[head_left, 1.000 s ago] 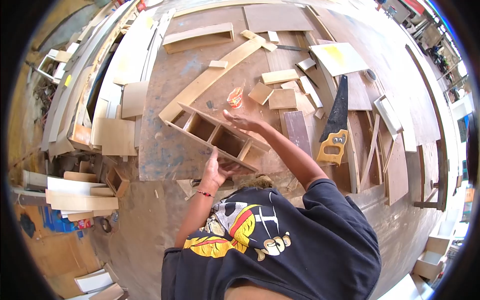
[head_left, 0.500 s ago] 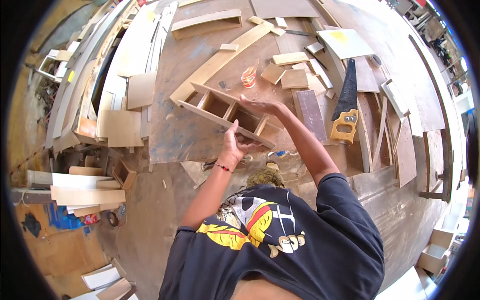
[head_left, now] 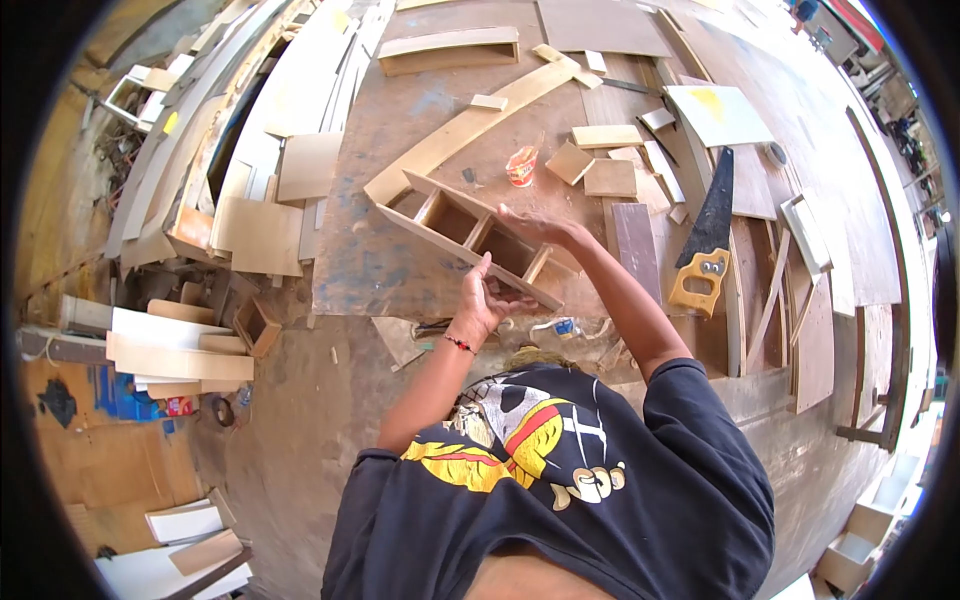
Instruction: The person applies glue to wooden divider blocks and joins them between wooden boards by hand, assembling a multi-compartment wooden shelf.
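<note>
A small wooden frame (head_left: 420, 228), two long boards joined by short cross dividers with open compartments between, lies slanted over the near part of the worktable. My left hand (head_left: 485, 303) grips its near board, thumb up on the edge and fingers beneath. On the far board rests my right hand (head_left: 533, 228), its fingers along the outer side and partly hidden. Beyond the frame stands a red and white paper cup (head_left: 521, 167). A long pale board (head_left: 470, 128) runs behind the frame, with a small block (head_left: 489, 102) on it.
A handsaw (head_left: 705, 245) with a yellow handle lies to the right, near a dark wood strip (head_left: 637, 245) and several small offcuts (head_left: 610, 178). An open wooden box (head_left: 450, 50) sits at the back. Stacked boards (head_left: 255, 235) line the left, and more scraps (head_left: 180, 345) lie lower down.
The view has shifted, so the table and its things appear farther right. Both hands keep their hold on the wooden frame, which looks little changed in its place on the table.
</note>
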A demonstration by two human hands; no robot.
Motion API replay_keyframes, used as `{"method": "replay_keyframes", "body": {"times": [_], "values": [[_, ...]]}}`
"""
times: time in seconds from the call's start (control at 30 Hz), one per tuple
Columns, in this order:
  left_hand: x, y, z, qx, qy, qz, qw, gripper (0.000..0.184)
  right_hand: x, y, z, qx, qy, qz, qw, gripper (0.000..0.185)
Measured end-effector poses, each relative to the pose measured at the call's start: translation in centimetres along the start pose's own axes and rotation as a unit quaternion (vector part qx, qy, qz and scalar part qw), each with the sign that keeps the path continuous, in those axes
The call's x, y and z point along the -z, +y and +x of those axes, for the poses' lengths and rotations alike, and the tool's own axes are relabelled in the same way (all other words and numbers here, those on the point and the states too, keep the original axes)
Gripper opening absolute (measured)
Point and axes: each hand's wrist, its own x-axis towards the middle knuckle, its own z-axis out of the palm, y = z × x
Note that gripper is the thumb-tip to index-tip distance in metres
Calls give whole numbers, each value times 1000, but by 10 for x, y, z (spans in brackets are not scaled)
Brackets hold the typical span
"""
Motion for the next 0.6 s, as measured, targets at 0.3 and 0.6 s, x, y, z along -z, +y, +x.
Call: {"method": "replay_keyframes", "body": {"times": [0.3,0.6], "values": [[22,-14,4,11,20,41,999,42,6,30,10,40,-35,-17,998,62],[1,-26,6,-26,13,-32,999,29,15,14,7,118,30,-52,991,35]]}}
